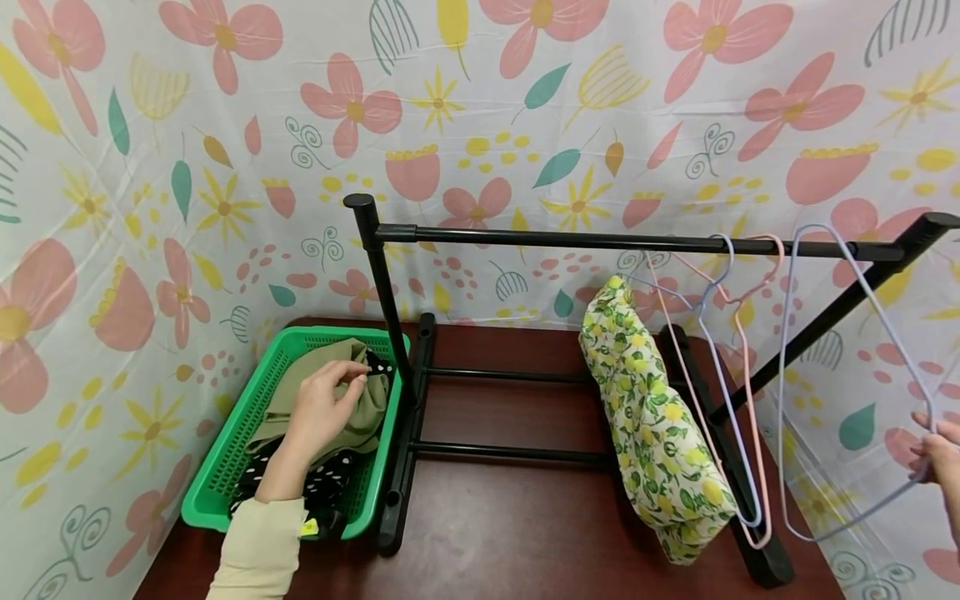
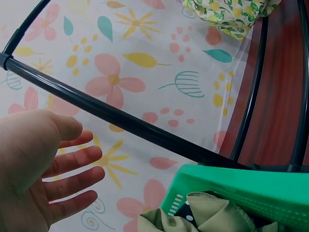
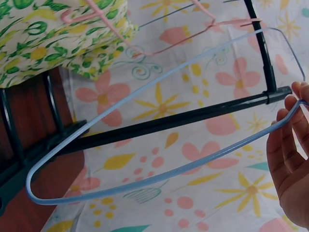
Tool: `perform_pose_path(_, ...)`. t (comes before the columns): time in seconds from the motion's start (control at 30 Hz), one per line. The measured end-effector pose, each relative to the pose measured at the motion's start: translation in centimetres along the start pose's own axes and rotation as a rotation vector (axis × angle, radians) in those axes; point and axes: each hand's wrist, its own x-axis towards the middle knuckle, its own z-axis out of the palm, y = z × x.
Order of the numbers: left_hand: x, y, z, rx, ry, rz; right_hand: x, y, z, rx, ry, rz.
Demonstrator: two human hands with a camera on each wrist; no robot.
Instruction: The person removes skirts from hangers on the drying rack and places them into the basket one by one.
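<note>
My left hand (image 1: pixel 324 410) hovers over a green basket (image 1: pixel 197 510), its fingers loosely bent and holding nothing in the left wrist view. Inside the basket lie an olive-green garment (image 1: pixel 288 385) and a black fabric with white dots (image 1: pixel 333 479). At the far right, my right hand (image 1: pixel 941 457) pinches a light blue hanger (image 3: pixel 159 178) by its wire. No cloth is on this hanger, and its loop overlaps the right end of the rack's bar in the head view. Part of my right hand lies outside the frame.
A black clothes rack (image 1: pixel 525 238) stands on a dark red table (image 1: pixel 510 517). On its right half hang a lemon-print garment (image 1: pixel 648 417), a blue hanger (image 1: pixel 732 417) and pink hangers (image 1: pixel 754 417). A floral sheet (image 1: pixel 480 108) covers the walls behind and beside it.
</note>
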Motion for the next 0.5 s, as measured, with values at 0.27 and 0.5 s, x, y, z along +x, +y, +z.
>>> perform_pose_path(0.27,0.0,-0.1,0.2,0.008,0.015,0.007,-2.2,-1.9,0.5,0.000,-0.016,0.082)
perform_pose_path(0.5,-0.1,-0.3,0.3,-0.002,0.015,-0.005,-4.5,-14.6,2.4,0.078,0.061,0.097)
